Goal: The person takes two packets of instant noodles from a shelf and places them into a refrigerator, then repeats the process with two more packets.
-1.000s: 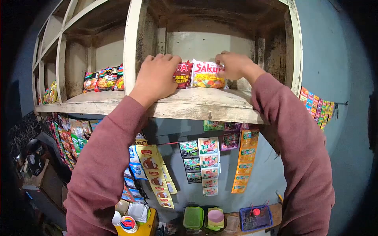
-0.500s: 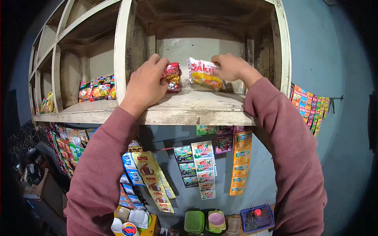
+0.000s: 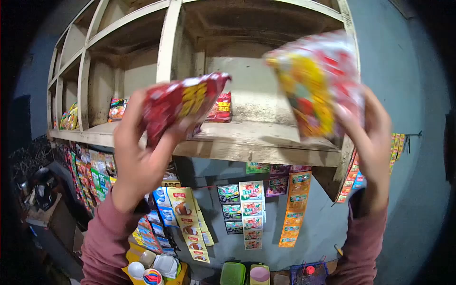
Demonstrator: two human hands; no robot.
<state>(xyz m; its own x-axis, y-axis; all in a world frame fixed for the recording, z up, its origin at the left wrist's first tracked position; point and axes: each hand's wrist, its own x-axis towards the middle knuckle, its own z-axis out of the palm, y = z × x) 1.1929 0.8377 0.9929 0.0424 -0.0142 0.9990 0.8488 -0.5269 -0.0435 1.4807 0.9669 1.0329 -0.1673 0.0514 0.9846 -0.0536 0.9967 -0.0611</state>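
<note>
My left hand (image 3: 137, 159) grips a dark red instant noodle packet (image 3: 183, 102) with yellow lettering, thumb below and fingers behind. It is tilted in front of the shelf. In my right hand (image 3: 373, 128) is a white and yellow instant noodle packet (image 3: 308, 90) with red lettering, raised before the right side of the compartment and smeared by motion. Both packets are off the shelf board (image 3: 266, 135). Partly hidden behind the left packet, another red packet (image 3: 222, 109) stands on that board.
The wooden shelf frame (image 3: 168, 42) has several compartments, with more packets (image 3: 118, 109) further left. Sachet strips (image 3: 294, 209) hang below against the wall. Lower down are a green container (image 3: 232, 274), a blue tray (image 3: 308, 274) and a white cup (image 3: 136, 270).
Both hands have drawn back from the compartment with a packet each. The right one has gone up and to the right. A red packet behind the left hand stays on the shelf.
</note>
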